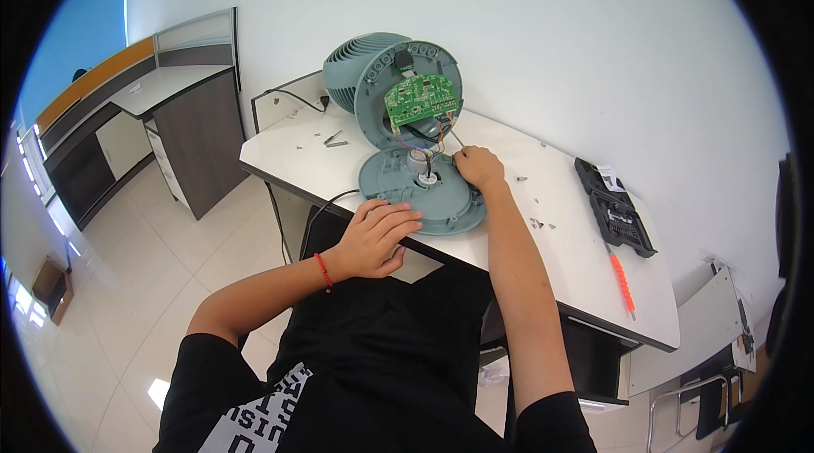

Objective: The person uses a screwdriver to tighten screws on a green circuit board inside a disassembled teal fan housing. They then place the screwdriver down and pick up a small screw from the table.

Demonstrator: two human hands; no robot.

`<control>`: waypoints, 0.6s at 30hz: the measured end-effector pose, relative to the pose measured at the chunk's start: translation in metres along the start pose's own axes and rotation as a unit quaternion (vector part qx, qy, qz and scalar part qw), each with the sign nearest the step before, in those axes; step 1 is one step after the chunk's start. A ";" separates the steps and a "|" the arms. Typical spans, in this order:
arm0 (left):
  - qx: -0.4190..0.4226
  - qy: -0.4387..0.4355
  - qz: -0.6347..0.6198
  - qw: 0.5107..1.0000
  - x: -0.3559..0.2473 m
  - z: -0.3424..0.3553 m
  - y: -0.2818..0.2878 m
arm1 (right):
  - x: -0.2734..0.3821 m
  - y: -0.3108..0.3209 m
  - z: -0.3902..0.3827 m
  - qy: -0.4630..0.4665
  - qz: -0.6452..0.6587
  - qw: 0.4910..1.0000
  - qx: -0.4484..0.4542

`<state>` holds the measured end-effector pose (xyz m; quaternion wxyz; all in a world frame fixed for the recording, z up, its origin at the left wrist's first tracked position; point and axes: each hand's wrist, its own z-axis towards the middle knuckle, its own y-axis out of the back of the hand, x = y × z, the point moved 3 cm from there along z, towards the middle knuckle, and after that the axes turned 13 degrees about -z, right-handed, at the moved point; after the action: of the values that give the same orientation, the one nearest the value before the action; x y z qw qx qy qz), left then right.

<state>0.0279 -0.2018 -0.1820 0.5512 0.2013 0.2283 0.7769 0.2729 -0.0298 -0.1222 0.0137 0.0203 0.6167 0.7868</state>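
Note:
A grey-green fan stands with its round underside tilted up, a green circuit board hanging on it with several wires. Below lies the round base plate, with a silver cylindrical part near its middle and wires running up to the fan. My left hand rests at the plate's near rim, fingers apart. My right hand is closed at the plate's back right rim, beside the wires; a thin grey line shows at its fingertips, and I cannot make out what it holds.
On the white desk are loose screws, small metal tools, a black plug, an open tool case and an orange-handled screwdriver. A wall backs the desk. Another desk stands left.

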 end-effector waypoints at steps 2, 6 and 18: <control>0.001 0.000 0.001 1.000 0.000 0.000 0.000 | 0.000 0.000 -0.001 0.002 -0.002 1.000 0.000; 0.007 0.008 0.003 1.000 0.000 -0.001 0.000 | 0.003 0.004 -0.005 -0.002 0.005 1.000 0.003; 0.007 0.012 0.000 1.000 0.000 0.000 0.000 | 0.003 0.003 -0.003 0.000 -0.005 1.000 0.010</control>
<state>0.0273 -0.2015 -0.1819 0.5473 0.1957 0.2403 0.7774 0.2701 -0.0330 -0.1203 0.0174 0.0170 0.6248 0.7804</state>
